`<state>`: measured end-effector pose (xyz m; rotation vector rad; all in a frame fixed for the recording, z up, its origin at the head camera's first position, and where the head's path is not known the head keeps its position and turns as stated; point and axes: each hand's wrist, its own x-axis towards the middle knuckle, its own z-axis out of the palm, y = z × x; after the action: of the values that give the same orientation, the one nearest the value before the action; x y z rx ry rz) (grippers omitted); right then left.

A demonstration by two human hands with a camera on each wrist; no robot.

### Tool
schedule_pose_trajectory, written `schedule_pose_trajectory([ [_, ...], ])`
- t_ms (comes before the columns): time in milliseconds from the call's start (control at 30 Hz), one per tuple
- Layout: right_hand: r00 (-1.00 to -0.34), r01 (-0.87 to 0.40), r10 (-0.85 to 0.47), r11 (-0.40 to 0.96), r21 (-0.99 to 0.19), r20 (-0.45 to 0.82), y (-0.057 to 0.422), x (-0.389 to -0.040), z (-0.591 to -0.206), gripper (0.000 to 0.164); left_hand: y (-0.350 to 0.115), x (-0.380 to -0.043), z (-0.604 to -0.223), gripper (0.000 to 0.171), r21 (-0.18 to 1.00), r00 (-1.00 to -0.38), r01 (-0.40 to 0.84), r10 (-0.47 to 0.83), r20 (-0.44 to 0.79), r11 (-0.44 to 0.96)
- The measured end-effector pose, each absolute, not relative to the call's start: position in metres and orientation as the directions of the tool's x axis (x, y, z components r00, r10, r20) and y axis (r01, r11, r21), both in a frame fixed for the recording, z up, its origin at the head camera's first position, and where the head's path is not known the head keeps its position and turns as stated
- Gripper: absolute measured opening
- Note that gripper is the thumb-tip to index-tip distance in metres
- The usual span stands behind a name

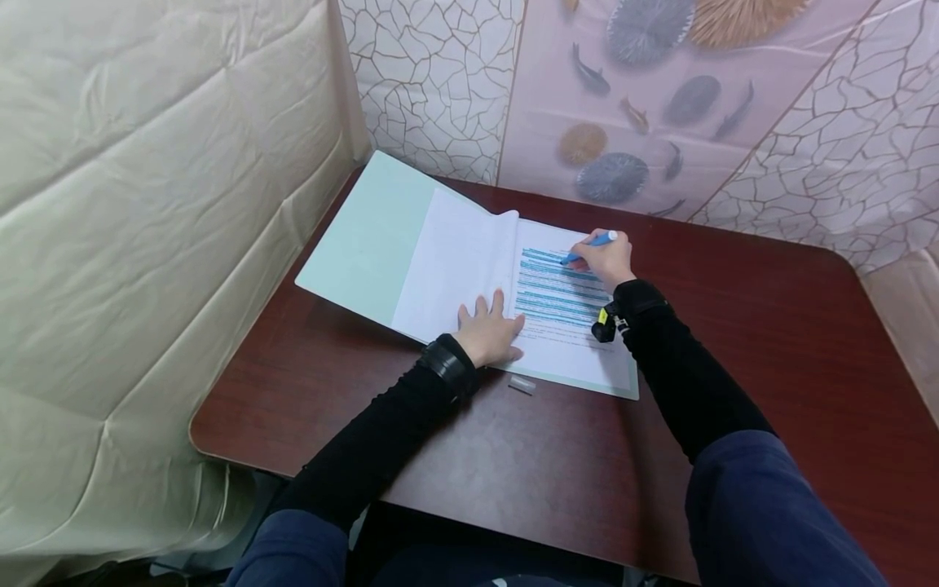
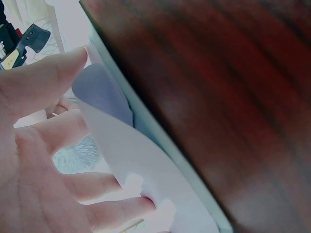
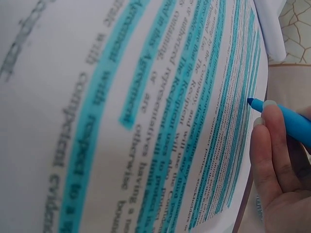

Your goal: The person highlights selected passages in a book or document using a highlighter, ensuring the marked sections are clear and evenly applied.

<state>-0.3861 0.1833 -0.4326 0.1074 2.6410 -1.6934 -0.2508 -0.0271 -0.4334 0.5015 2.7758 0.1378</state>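
A light green folder lies spread wide on the table, its sheets turned back to a printed page. Bright blue stripes run over many of the text lines. My right hand pinches a blue highlighter, whose dark tip is right at the upper lines of the page. Spread fingers of my left hand rest on the sheets near the fold, at the folder's lower edge. In the left wrist view, a turned sheet curls up beside that hand's fingers.
A small pale grey piece lies on the dark red-brown table just below the folder's edge. Cream quilted fabric hangs along the left side. A patterned wall covering stands behind the table.
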Motion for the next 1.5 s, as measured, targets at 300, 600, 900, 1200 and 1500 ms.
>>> schedule_pose_trajectory([
  [300,-0.997,0.059,0.063,0.42,-0.906,-0.036,0.1854,-0.3853,-0.4321,0.013,-0.0272,-0.2504,-0.4336,0.061,0.154,-0.888,0.322,0.354,-0.292,0.934],
  [600,-0.997,0.07,0.067,0.399,-0.914,-0.047,0.1848,-0.3838,-0.4282,0.016,-0.0267,-0.2509,-0.4311,0.061,0.157,-0.888,0.317,0.351,-0.297,0.935],
  [900,-0.996,0.071,0.073,0.393,-0.917,-0.045,0.1876,-0.388,-0.4323,0.014,-0.0267,-0.2505,-0.4298,0.06,0.16,-0.887,0.323,0.357,-0.292,0.933],
  [1200,-0.997,0.059,0.071,0.408,-0.911,-0.032,0.1901,-0.3908,-0.4358,0.013,-0.0275,-0.2515,-0.4304,0.06,0.159,-0.889,0.327,0.36,-0.282,0.932],
  [1500,-0.996,0.063,0.084,0.418,-0.906,-0.031,0.1932,-0.3898,-0.4366,0.012,-0.0272,-0.2524,-0.4329,0.059,0.158,-0.887,0.324,0.358,-0.291,0.933],
])
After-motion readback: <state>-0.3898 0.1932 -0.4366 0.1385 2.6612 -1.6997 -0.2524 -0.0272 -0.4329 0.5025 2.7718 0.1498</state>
